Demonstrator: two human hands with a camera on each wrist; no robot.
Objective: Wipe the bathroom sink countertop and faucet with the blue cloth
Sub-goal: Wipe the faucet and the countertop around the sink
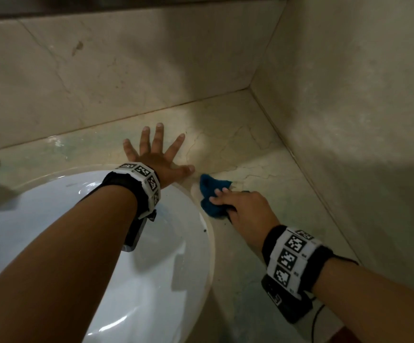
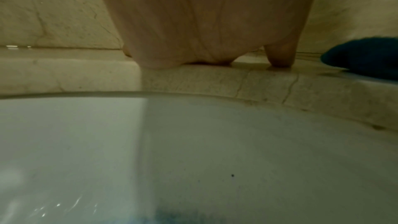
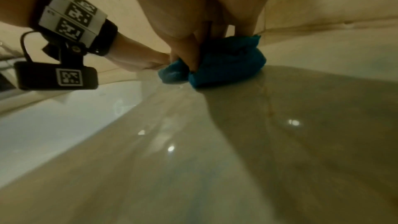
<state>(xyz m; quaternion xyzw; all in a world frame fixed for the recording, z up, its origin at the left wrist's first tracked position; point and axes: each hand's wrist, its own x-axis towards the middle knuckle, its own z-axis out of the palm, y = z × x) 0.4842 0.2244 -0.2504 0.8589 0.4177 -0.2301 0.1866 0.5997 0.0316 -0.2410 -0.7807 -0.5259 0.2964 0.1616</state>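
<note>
The right hand (image 1: 244, 206) is gripping a bunched blue cloth (image 1: 213, 196), fingers curled over it, pressing it onto the marble worktop (image 1: 262, 154) just beside the rim of the white sink (image 1: 151, 268). The left hand (image 1: 156, 154) is lying flat on the worktop behind the sink, fingers spread wide and holding nothing, its thumb nearly touching the cloth.

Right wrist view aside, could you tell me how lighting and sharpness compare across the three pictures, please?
Head view: dim, a brighter patch on the beige marble countertop, reasonably sharp. Left wrist view: murky and soft, the white oval sink basin greenish-grey, its nearest part blurred. Right wrist view: small glare spots on the wet countertop, edges stretched by the lens, the crumpled blue cloth fairly clear.
</note>
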